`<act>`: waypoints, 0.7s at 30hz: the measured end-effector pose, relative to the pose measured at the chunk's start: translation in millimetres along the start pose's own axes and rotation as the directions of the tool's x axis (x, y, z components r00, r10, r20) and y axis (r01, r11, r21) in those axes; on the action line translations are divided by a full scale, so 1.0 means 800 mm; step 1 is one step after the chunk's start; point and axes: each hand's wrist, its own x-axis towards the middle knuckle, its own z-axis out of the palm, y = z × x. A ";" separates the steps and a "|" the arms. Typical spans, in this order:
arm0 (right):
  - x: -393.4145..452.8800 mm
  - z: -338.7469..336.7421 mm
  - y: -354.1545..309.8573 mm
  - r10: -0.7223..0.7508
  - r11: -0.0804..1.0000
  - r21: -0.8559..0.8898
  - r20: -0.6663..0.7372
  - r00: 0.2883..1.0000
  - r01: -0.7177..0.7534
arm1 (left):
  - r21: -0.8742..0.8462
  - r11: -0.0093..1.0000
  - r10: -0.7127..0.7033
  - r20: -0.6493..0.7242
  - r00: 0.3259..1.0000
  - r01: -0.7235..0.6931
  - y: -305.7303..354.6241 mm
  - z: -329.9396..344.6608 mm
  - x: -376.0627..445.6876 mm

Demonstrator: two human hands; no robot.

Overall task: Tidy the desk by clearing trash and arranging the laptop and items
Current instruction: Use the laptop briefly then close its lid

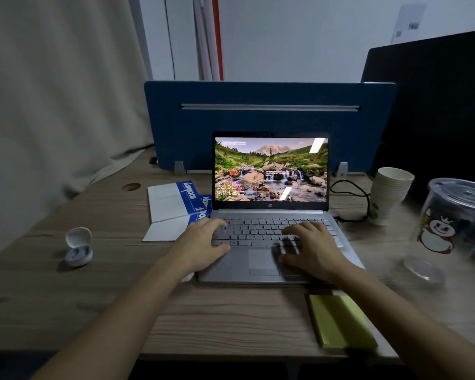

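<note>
A silver laptop (270,204) stands open in the middle of the wooden desk (99,292), its screen lit with a landscape picture. My left hand (203,242) rests flat on the left side of the keyboard, fingers spread. My right hand (311,249) lies on the right side of the keyboard and palm rest, fingers apart. Neither hand holds anything. Two white and blue notebooks (173,208) lie partly under the laptop's left edge. A yellow sticky-note pad (340,320) sits near the front edge. A clear plastic drink cup (455,215) with a snowman print lies tilted at the right.
An open white earbud case (78,246) sits at the left. A stack of paper cups (390,194) stands right of the laptop beside a black cable (351,198). A blue divider panel (269,122) closes the back; a dark monitor (436,105) stands at the back right.
</note>
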 end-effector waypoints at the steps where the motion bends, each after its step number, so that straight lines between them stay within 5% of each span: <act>1: 0.000 0.000 -0.002 0.000 1.000 0.001 -0.004 1.000 0.000 | -0.003 1.000 -0.003 0.003 1.000 0.003 0.000 -0.001 -0.001; 21: -0.005 0.005 -0.009 0.016 0.997 0.070 -0.054 0.998 -0.013 | -0.042 0.999 0.004 -0.025 1.000 -0.005 -0.024 -0.003 -0.014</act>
